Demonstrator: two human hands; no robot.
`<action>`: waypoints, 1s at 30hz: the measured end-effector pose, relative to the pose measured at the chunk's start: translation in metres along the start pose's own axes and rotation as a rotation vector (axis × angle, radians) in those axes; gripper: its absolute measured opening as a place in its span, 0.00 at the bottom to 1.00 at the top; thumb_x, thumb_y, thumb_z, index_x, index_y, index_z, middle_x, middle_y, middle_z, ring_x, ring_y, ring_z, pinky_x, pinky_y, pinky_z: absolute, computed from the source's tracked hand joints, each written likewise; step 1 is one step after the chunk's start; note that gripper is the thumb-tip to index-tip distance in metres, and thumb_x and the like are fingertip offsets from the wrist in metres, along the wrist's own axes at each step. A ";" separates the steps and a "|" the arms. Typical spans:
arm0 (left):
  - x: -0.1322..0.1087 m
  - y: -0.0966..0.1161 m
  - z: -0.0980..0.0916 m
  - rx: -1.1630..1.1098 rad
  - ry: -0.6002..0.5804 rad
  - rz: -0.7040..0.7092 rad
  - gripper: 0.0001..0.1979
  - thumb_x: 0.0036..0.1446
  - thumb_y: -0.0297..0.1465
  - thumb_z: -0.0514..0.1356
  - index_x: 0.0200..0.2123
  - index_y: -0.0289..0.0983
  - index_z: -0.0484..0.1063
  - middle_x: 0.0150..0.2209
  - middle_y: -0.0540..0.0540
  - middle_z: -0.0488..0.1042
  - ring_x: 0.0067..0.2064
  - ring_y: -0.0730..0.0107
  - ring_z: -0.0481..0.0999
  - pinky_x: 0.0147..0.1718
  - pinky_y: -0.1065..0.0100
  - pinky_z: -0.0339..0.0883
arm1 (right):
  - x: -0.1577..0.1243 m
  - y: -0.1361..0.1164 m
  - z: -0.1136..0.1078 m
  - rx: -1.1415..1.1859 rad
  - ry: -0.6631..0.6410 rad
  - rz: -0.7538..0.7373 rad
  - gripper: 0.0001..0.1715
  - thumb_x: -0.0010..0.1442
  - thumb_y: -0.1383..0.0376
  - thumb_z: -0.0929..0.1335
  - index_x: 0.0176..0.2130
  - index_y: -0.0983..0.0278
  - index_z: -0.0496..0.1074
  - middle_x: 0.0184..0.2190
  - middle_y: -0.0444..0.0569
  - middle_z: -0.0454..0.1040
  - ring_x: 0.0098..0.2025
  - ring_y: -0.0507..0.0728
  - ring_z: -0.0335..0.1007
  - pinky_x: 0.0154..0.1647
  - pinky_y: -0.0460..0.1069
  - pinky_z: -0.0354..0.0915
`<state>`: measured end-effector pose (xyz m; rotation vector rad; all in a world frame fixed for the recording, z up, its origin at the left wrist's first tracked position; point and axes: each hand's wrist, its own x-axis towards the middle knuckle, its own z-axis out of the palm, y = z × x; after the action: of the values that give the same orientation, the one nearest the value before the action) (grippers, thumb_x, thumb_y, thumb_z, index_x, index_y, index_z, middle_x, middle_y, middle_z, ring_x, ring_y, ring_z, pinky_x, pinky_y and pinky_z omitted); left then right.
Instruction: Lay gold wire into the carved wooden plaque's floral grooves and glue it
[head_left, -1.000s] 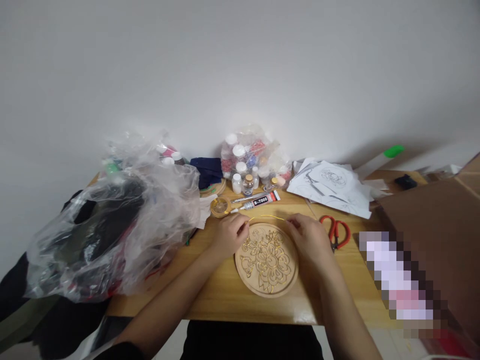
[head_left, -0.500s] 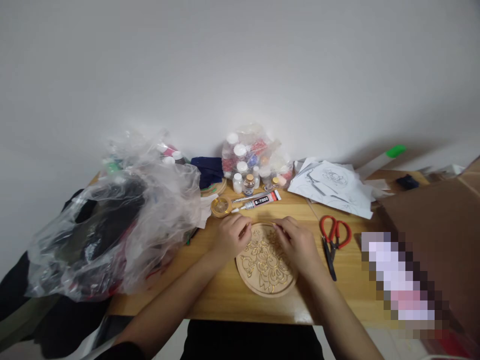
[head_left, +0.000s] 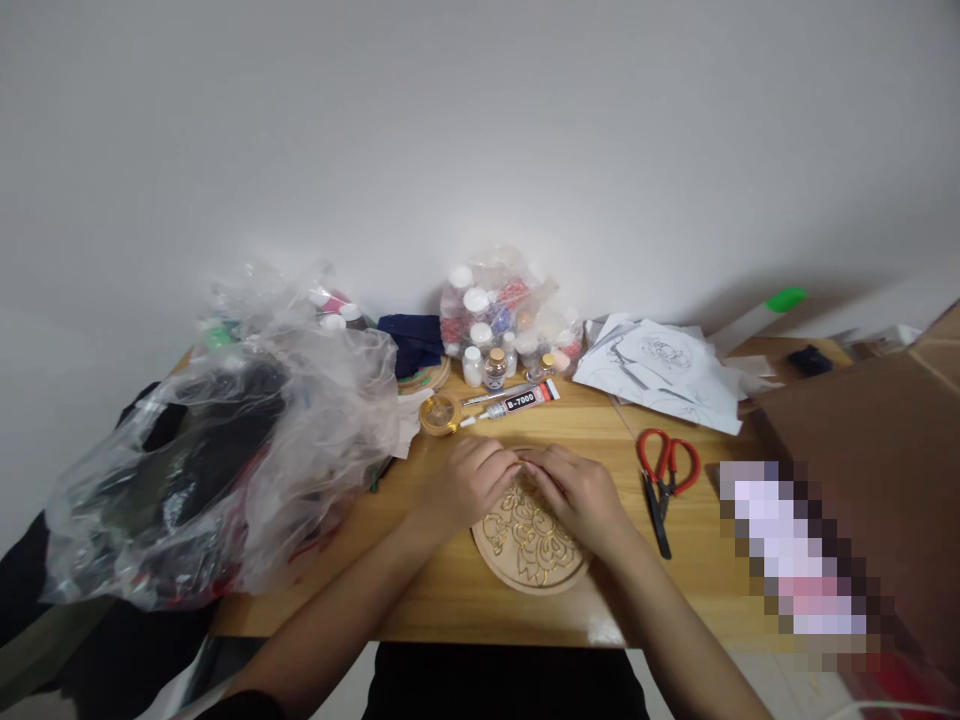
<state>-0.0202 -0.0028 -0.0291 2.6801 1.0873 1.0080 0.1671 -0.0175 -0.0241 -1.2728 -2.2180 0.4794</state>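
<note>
A round wooden disc (head_left: 525, 560) with a gold wire flower pattern lies near the front edge of the wooden table (head_left: 465, 600). My left hand (head_left: 469, 483) and my right hand (head_left: 574, 492) rest on the disc's far half, fingertips meeting at its top middle. Both hands have the fingers curled and pinched together. In the earlier frames a thin gold wire ran between them; now it is hidden under the fingers. A small spool of gold wire (head_left: 439, 414) and a glue tube marked B-7000 (head_left: 517, 402) lie just behind the hands.
Red-handled scissors (head_left: 664, 470) lie right of the disc. A large clear plastic bag (head_left: 225, 450) fills the table's left. Small bottles in a bag (head_left: 499, 320) and drawn paper sheets (head_left: 664, 375) sit at the back. A brown cardboard box (head_left: 877, 470) stands at right.
My hands came together over the top of the disc; a second ago they were apart with the gold wire stretched between them. The right hand moved left.
</note>
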 end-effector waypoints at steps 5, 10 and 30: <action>-0.003 -0.001 0.003 0.055 0.061 0.040 0.10 0.65 0.28 0.52 0.37 0.33 0.72 0.26 0.49 0.71 0.29 0.72 0.68 0.31 0.68 0.63 | 0.001 0.000 0.001 -0.068 0.016 -0.015 0.16 0.67 0.64 0.59 0.42 0.63 0.75 0.34 0.51 0.79 0.33 0.54 0.76 0.32 0.46 0.67; -0.003 -0.001 0.002 0.106 0.036 0.027 0.12 0.66 0.28 0.51 0.37 0.35 0.74 0.24 0.50 0.69 0.28 0.73 0.68 0.29 0.68 0.62 | 0.001 0.000 0.003 -0.071 -0.005 0.011 0.17 0.67 0.64 0.59 0.42 0.63 0.75 0.36 0.52 0.80 0.36 0.55 0.76 0.35 0.46 0.68; -0.002 -0.003 0.003 0.128 0.074 0.069 0.13 0.65 0.26 0.50 0.31 0.34 0.73 0.21 0.50 0.63 0.24 0.73 0.62 0.26 0.68 0.55 | 0.004 -0.002 0.003 -0.252 -0.153 0.101 0.14 0.64 0.67 0.61 0.44 0.62 0.73 0.36 0.52 0.80 0.31 0.55 0.75 0.25 0.45 0.58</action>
<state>-0.0212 -0.0014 -0.0334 2.8199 1.1160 1.0927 0.1625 -0.0152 -0.0246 -1.5289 -2.4093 0.3529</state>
